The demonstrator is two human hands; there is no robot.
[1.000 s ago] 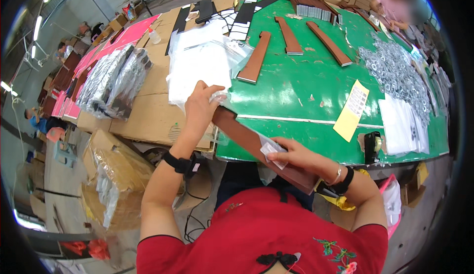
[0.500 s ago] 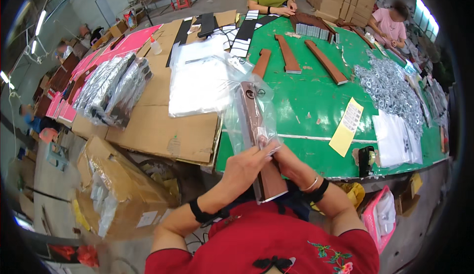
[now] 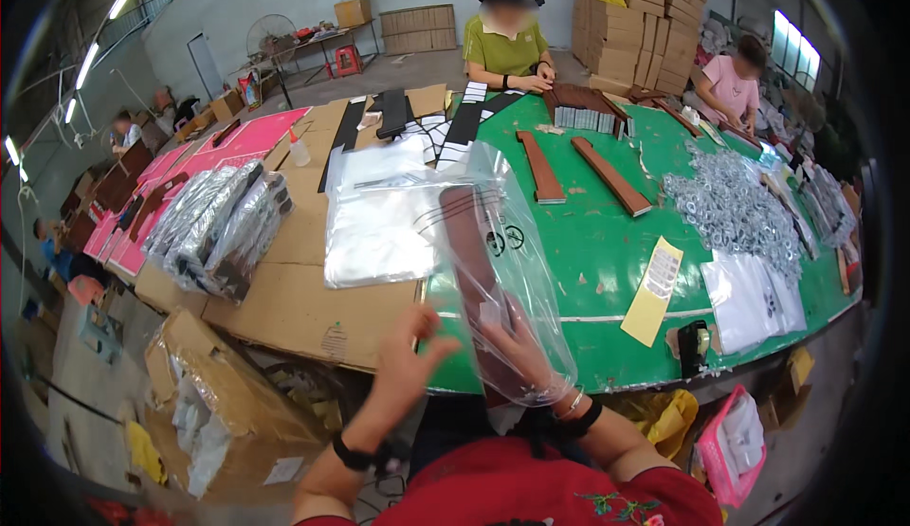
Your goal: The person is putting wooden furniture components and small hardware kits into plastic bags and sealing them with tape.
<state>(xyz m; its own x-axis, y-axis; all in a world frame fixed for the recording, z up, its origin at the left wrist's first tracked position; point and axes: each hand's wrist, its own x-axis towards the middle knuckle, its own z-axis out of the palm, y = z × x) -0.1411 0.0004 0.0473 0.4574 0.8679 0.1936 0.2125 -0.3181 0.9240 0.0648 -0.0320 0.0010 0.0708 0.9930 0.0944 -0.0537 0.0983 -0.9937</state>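
- Board [image 3: 466,242]: 1, left of label [image 3: 653,291] (1), behind clear bag [image 3: 528,289] (1); whether fully inside, cannot tell.
- Right hand [image 3: 519,348]: left of label, fingers partly curled over board, apparently under bag.
- Left hand [image 3: 409,355]: farther left, fingers spread, empty.
- Judged best: steady board, ease bag along evenly, mind corners.
- Loose boards [image 3: 611,176]: 2 plainly visible, beyond label, leftward.
- Tape dispenser [image 3: 693,348]: 1, nearer than label, rightward.

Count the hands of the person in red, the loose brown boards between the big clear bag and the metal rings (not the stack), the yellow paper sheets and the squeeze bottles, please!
Hands, left hand and right hand: 2
Loose brown boards: 2
Yellow paper sheet: 1
Squeeze bottle: 1
Total: 6
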